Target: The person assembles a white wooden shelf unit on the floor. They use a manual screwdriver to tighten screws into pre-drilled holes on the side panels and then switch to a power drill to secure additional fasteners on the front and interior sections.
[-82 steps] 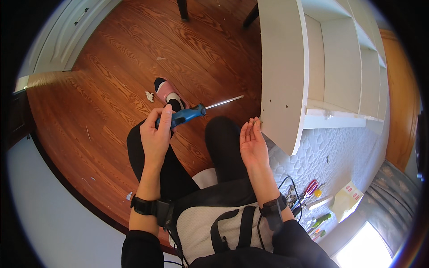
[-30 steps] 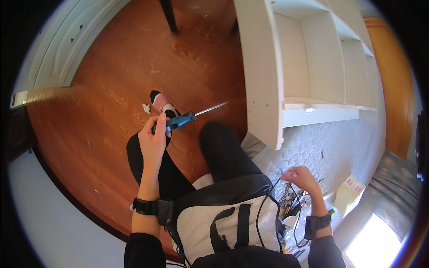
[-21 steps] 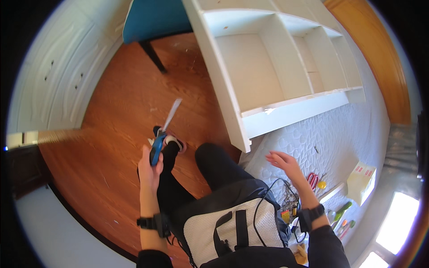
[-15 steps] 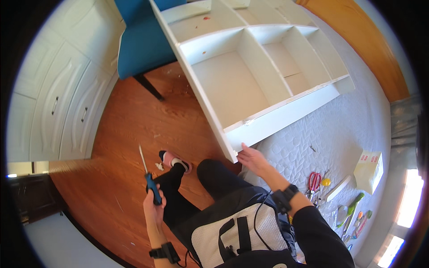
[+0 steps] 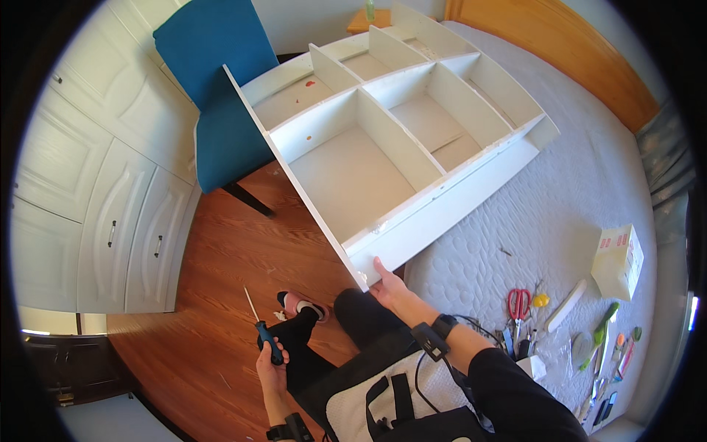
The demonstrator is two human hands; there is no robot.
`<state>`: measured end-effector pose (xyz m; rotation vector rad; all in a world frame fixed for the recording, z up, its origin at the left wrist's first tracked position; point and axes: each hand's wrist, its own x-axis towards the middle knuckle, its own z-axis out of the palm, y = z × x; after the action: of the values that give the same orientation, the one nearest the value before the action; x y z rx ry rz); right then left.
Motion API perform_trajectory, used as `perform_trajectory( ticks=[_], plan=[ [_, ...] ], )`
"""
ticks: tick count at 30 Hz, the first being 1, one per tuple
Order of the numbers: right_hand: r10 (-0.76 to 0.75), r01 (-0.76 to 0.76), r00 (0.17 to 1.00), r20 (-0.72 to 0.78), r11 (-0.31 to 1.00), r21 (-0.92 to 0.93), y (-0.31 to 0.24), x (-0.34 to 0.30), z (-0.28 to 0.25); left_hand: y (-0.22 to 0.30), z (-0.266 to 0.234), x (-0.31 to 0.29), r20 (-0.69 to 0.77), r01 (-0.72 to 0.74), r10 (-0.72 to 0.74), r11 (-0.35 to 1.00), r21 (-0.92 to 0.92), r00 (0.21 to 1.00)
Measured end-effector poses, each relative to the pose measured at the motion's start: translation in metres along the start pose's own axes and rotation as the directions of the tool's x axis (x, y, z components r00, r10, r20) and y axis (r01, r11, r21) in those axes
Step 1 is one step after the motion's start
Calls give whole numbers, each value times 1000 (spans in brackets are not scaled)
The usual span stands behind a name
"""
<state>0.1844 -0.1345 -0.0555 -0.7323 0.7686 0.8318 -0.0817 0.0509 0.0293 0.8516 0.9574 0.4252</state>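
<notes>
A screwdriver point(image 5: 268, 343) with a blue handle and a long thin metal shaft is in my left hand point(image 5: 272, 370), closed round the handle. The shaft points up and away over the floor. My right hand point(image 5: 389, 287) grips the near corner of a white shelf unit point(image 5: 412, 221), thumb on the face of the bottom board and fingers curled under the edge, partly hidden. The unit lies on its back with its compartments facing up, resting across the bed and, it seems, the blue chair.
The blue chair point(image 5: 228, 151) stands at the far left beside white cabinets point(image 5: 96, 214). On the quilted mattress point(image 5: 479, 258) at right lie red-handled scissors point(image 5: 518, 302), a yellow tape measure-like round thing point(image 5: 541, 300), a white strip point(image 5: 565, 306), a box point(image 5: 617, 261) and several tools.
The view has tilted up, showing more of the chair and the far end of the shelf unit. My right hand stays at its corner; my left still holds the screwdriver.
</notes>
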Motion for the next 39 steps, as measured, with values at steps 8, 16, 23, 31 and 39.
perform_trajectory(
  ticks=[8,16,23,31,39],
  plan=[
    [59,-59,998,17,998,-29,1,18,-9,-7,11,10,20,31,-28,986,-164,999],
    [155,-150,986,66,986,-71,-12,9,-24,7,41,-2,-29,-5,9,991,137,1000],
    [26,17,985,171,969,-246,-53,-75,-52,27,147,-52,425,-76,-34,968,239,905],
    [-63,308,866,495,848,-432,-130,-169,-52,-66,311,-57,628,60,-459,833,550,629],
    [-305,384,922,238,652,-654,-195,-116,-99,-118,379,-53,632,-335,-457,574,747,626]
  ],
)
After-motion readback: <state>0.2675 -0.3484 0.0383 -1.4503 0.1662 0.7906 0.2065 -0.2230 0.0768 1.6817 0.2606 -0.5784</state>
